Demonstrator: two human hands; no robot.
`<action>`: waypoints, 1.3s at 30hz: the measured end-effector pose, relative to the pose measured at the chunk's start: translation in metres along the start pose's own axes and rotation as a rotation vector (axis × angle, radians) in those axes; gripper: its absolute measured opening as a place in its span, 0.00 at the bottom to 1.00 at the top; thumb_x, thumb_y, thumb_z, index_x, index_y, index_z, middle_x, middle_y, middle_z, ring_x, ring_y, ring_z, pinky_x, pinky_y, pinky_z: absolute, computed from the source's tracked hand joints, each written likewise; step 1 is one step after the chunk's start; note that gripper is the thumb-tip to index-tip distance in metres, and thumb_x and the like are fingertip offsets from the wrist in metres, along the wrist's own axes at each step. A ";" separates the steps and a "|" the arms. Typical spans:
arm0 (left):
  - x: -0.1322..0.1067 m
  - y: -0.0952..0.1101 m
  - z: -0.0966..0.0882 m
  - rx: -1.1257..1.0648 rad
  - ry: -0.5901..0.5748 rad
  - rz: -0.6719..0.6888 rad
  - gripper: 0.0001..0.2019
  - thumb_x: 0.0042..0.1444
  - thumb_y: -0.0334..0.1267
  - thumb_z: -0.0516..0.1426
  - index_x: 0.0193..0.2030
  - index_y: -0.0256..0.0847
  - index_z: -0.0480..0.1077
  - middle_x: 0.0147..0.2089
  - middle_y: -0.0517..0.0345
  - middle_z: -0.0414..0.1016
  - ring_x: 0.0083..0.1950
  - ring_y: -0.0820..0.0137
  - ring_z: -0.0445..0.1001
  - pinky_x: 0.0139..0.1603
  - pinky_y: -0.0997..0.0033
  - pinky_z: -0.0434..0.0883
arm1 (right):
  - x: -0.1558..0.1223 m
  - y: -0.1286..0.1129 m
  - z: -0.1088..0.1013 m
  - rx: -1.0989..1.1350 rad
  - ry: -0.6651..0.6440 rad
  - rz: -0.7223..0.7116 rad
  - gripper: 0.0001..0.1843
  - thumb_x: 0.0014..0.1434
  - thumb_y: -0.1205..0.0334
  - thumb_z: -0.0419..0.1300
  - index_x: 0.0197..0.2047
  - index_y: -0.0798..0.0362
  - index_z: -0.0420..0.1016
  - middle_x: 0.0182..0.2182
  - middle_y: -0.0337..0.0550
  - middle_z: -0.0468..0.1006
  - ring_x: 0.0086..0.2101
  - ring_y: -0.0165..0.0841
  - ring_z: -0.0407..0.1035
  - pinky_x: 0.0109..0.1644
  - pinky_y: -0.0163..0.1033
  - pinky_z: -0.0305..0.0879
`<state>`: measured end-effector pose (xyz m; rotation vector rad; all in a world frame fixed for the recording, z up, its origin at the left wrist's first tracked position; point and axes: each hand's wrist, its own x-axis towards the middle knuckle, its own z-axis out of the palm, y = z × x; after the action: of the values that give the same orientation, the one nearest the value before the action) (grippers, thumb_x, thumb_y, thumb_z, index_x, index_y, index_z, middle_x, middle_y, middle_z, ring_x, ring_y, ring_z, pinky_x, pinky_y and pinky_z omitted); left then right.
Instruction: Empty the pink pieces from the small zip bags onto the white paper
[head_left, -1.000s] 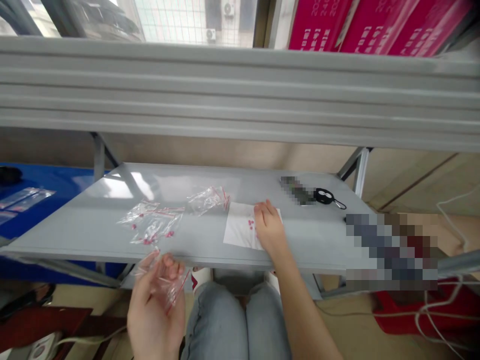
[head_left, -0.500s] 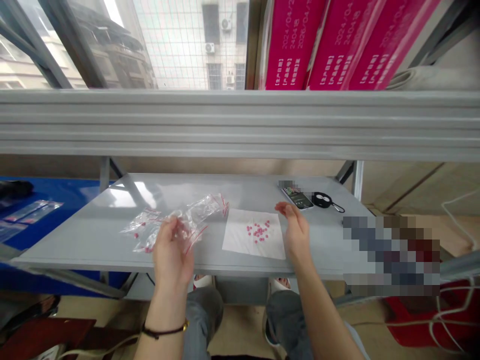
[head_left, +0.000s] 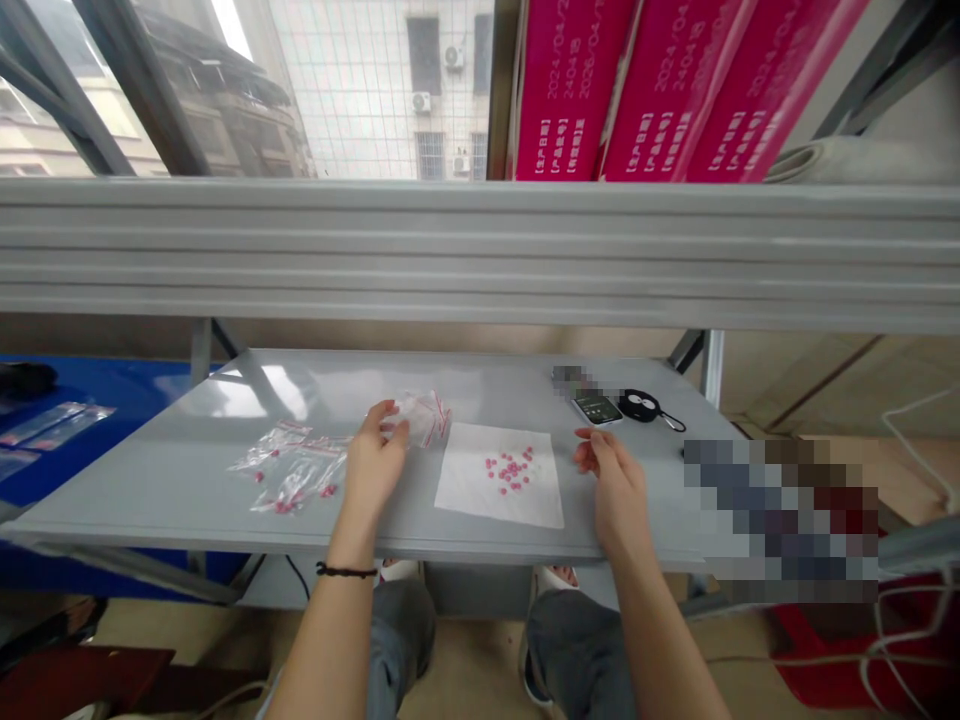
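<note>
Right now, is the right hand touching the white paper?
Apart: the head view shows a strip of grey shelf between the right hand and the edge of the white paper.

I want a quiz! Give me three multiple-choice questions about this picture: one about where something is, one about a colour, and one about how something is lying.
1. Where is the heap of pink pellets?
A) On the floor
B) On a white paper sheet
C) Inside a cup

2. What colour is the wrist band above the left hand?
A) Green
B) Yellow
C) Black

3. How does the phone lie?
A) Flat on the grey shelf
B) Standing upright
C) Inside a plastic bag

Answers:
1. B, the pellets sit in a cluster on the paper.
2. C, the thin band looks black.
3. A, it rests on the shelf beyond the paper.
</note>
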<state>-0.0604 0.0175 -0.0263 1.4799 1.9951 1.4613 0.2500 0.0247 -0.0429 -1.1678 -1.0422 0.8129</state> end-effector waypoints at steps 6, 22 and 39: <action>-0.002 0.004 0.003 0.265 -0.046 0.150 0.21 0.58 0.39 0.54 0.55 0.31 0.75 0.55 0.35 0.78 0.57 0.44 0.74 0.63 0.43 0.63 | -0.001 0.002 -0.002 0.014 0.024 0.020 0.15 0.63 0.50 0.59 0.37 0.52 0.79 0.23 0.36 0.72 0.28 0.32 0.61 0.36 0.39 0.55; 0.000 -0.027 -0.063 0.598 0.083 0.210 0.19 0.62 0.42 0.54 0.55 0.39 0.76 0.59 0.40 0.75 0.60 0.49 0.70 0.65 0.47 0.60 | -0.003 0.003 -0.010 0.067 0.058 0.056 0.16 0.62 0.48 0.60 0.37 0.53 0.79 0.22 0.36 0.70 0.27 0.32 0.61 0.33 0.38 0.55; -0.017 -0.055 -0.093 0.658 -0.203 -0.062 0.19 0.59 0.50 0.54 0.47 0.38 0.72 0.48 0.43 0.75 0.51 0.51 0.75 0.53 0.53 0.70 | -0.012 -0.005 0.000 0.057 0.032 0.055 0.15 0.61 0.49 0.61 0.34 0.53 0.78 0.21 0.35 0.67 0.25 0.31 0.58 0.31 0.39 0.52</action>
<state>-0.1488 -0.0469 -0.0344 1.6837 2.4816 0.6033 0.2458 0.0128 -0.0407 -1.1621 -0.9588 0.8594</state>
